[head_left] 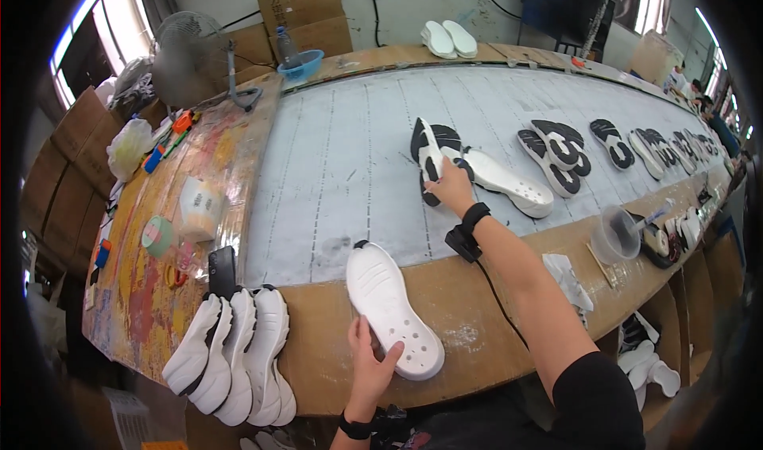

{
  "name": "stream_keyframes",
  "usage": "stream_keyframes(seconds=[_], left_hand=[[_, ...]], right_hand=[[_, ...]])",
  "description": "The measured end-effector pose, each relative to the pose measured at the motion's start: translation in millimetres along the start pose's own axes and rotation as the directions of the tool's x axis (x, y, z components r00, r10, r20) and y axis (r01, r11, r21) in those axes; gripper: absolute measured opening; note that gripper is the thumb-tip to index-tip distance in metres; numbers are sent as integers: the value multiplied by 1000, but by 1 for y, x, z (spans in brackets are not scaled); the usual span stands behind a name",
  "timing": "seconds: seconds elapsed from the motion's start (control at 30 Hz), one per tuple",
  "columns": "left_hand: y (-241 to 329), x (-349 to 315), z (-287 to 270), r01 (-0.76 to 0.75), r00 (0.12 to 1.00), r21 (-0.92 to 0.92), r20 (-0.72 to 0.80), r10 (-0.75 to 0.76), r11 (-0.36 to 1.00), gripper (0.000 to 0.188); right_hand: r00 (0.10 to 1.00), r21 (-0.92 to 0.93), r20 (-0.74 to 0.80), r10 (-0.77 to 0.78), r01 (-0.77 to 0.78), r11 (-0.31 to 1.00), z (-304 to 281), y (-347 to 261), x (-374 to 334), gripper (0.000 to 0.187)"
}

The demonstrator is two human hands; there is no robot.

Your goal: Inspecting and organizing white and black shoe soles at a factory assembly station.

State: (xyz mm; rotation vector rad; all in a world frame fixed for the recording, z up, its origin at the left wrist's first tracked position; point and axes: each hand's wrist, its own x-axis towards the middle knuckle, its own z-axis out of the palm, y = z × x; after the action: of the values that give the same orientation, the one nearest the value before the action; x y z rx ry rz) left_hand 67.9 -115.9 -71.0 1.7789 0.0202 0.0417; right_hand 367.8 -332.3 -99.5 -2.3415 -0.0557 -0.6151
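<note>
shoe soles sit along the grey table (342, 156): a row of finished black-and-white ones far right (612, 144), a white stack (238, 354) waiting. left hand (372, 366) grips a white sole (389, 307); right hand (451, 186) pinches a black-and-white one (429, 160) down. judging by this, much remains.

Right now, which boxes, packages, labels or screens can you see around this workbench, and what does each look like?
Cardboard boxes: brown, stacked against the back wall.
More cardboard boxes: brown, piled left of the bench.
Screen: dark blue, flat, standing at the far right back.
Plastic bag: pale, crumpled, on the bench's left end.
</note>
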Motion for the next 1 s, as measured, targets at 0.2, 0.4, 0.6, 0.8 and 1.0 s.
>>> stream_keyframes(seconds=[0.2, 0.4, 0.6, 0.8, 1.0], left_hand=[[13, 22, -38, 26, 994, -370, -87, -63, 929, 60], [68, 69, -56, 9, 962, -605, -211, -171, 796, 49], [63, 65, -68, 35, 978, -754, -110, -178, 656, 41], [79, 47, -83, 131, 964, -850, -11, -266, 510, 35], [119, 24, -57, 22, 999, -752, 36, 8, 659, 40]], right_hand=[[971, 513, 209, -113, -11, 858, -68, -83, -65, 62], [334, 143, 248, -910, 916, 375, -167, -112, -166, 55], [205, 124, 296, -933, 960, 251, -195, -114, -212, 52], [813, 565, 303, -498, 267, 780, -172, -103, -236, 55], [562, 599, 800, -209, -735, 317, -173, -108, -230, 48]])
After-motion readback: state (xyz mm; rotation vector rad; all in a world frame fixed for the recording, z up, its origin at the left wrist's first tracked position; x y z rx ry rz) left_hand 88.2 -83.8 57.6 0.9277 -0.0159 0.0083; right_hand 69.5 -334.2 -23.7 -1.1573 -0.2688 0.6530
